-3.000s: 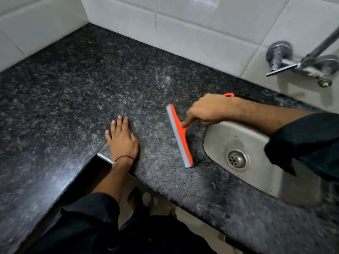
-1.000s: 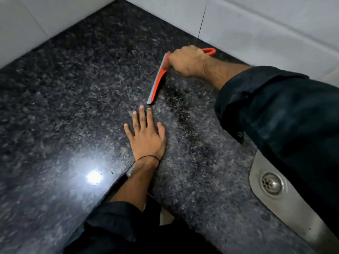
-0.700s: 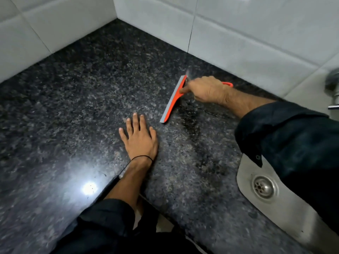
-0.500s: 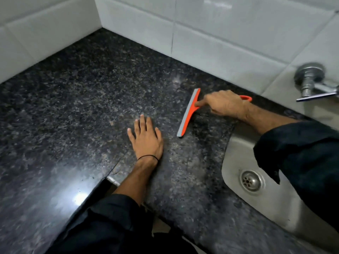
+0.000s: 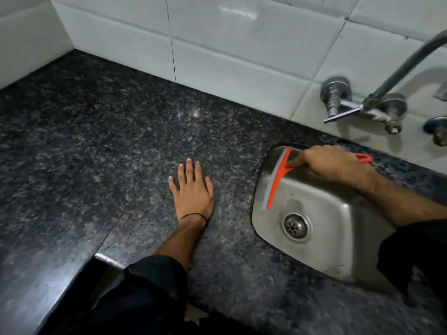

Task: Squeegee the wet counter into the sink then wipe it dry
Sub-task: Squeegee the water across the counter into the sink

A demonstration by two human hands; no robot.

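Observation:
My right hand (image 5: 331, 164) grips the handle of an orange squeegee (image 5: 275, 181) with a grey rubber blade. The blade hangs over the left inside wall of the steel sink (image 5: 321, 209), past the counter's edge. The orange loop at the handle's end sticks out behind my knuckles. My left hand (image 5: 192, 191) lies flat, fingers spread, on the dark speckled granite counter (image 5: 108, 146), left of the sink. A thin black band circles that wrist.
A chrome wall tap (image 5: 362, 105) with a lever and a long spout stands above the sink's back edge. White wall tiles (image 5: 217, 44) close the counter at the back and left. The sink drain (image 5: 295, 226) sits low in the basin. The counter's front edge notches inward by my left sleeve.
The squeegee has swept right across the counter from near the back wall and now hangs over the sink. My left hand has stayed flat on the counter.

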